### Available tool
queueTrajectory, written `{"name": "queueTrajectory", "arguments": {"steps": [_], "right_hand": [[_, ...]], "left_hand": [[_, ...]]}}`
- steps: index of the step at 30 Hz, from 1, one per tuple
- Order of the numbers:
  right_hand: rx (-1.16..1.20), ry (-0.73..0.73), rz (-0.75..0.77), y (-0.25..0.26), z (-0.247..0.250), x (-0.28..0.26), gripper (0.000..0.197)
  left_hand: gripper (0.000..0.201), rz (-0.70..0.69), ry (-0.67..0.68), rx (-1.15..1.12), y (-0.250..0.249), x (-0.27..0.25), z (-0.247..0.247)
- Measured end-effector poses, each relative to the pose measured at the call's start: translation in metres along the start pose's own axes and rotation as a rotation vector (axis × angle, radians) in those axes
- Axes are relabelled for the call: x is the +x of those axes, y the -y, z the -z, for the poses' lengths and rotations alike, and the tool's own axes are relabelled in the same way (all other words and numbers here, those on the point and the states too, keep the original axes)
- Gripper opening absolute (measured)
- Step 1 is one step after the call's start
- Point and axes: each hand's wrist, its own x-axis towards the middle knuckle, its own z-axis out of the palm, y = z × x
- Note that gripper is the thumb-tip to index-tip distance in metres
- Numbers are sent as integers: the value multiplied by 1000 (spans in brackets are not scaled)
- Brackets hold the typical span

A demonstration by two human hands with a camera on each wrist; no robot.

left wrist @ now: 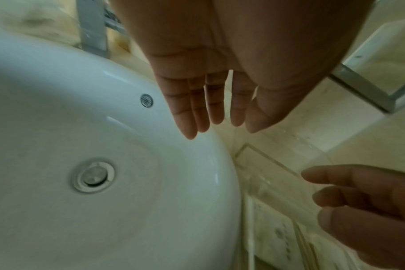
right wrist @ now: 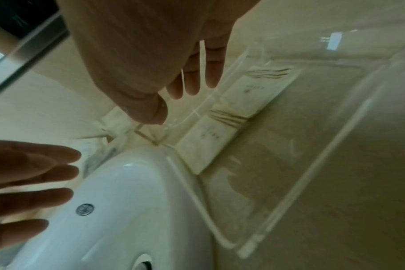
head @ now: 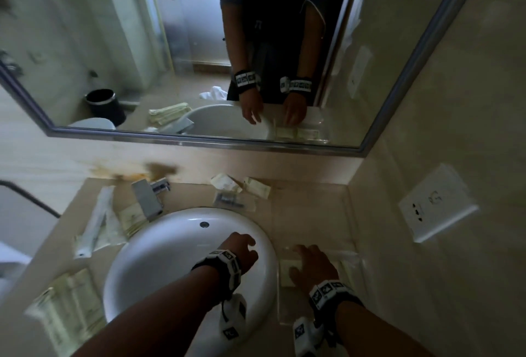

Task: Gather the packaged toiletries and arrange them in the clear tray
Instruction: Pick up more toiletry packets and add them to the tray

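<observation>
A clear tray (head: 351, 214) lies on the counter right of the white sink (head: 159, 265). Two cream packets (right wrist: 254, 85) (right wrist: 210, 138) lie end to end along the tray's sink-side wall. My right hand (head: 304, 257) hovers over the near part of the tray, fingers straight, holding nothing. My left hand (head: 244, 245) is over the sink's right rim, also with straight fingers and nothing in it. More packets lie loose by the back wall (head: 226, 183) (head: 257, 187), with a dark flat packet (head: 233, 200) in front of them. Others lie left of the sink (head: 94, 222) (head: 68, 308).
A chrome faucet (head: 148, 197) stands behind the sink at the left. A mirror (head: 199, 43) covers the back wall. A wall socket (head: 435, 202) sits on the right wall, close beside the tray. The far half of the tray holds nothing.
</observation>
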Motion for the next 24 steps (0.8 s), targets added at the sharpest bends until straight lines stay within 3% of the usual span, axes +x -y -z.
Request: {"name": "queueTrajectory", "arguments": {"steps": [9,24], "right_hand": [[-53,-14,100,87,20,27,61],[-86,24,109,142,50,112,52]], "left_hand": [[44,70,-67,-44,52,4,50],[43,109,-70,-100,73,70,113]]}}
